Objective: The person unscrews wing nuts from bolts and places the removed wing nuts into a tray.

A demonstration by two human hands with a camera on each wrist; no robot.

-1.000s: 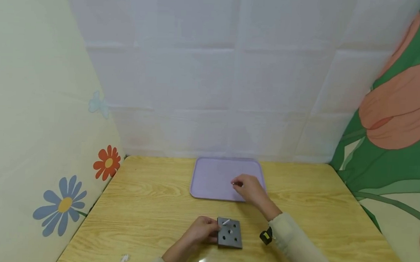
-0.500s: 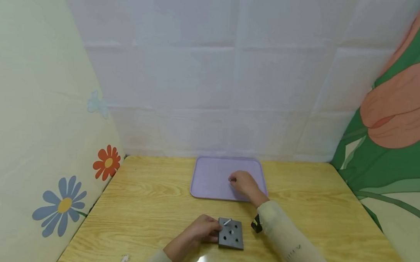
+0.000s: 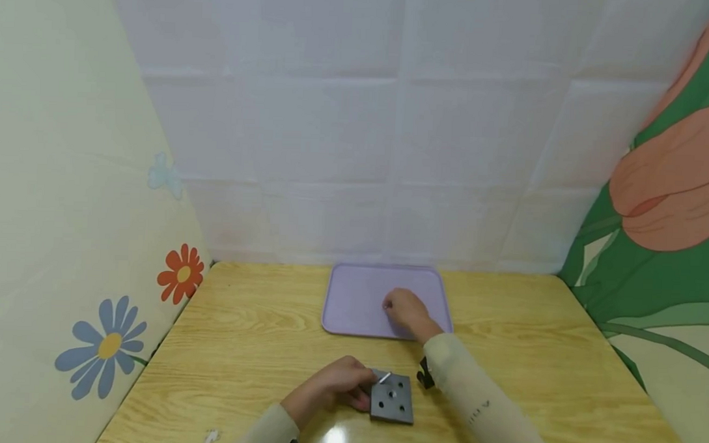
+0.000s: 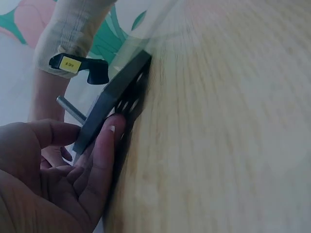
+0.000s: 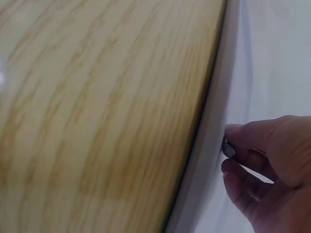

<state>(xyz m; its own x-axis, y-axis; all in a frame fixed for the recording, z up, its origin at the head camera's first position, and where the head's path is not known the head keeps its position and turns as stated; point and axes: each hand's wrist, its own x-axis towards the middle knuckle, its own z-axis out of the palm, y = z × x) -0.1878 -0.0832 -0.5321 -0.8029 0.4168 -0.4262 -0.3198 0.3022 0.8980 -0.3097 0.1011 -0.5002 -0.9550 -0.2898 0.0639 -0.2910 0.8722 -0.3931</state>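
My left hand (image 3: 344, 379) grips the left edge of a dark grey metal plate (image 3: 391, 408) with several round holes. A threaded screw (image 4: 72, 110) sticks out of a corner hole, close to the fingers of that hand. In the left wrist view the plate is tilted, its near end raised off the tabletop. My right hand (image 3: 407, 311) is low over the lilac tray (image 3: 351, 306). Between its thumb and fingers it pinches a small dark metal piece (image 5: 228, 148), mostly covered, so its kind is unclear. In the head view that piece is hidden.
The wooden table (image 3: 256, 348) stretches out around the tray and plate. A white mark (image 3: 211, 437) shows near its front left. A white cloth wall (image 3: 310, 148) stands behind, with flowered cloths at both sides. A black strap (image 3: 425, 374) is at the right wrist.
My right hand has moved slightly left and lower over the tray. The plate has shifted a little right, and my left fingers have moved closer over its screw corner.
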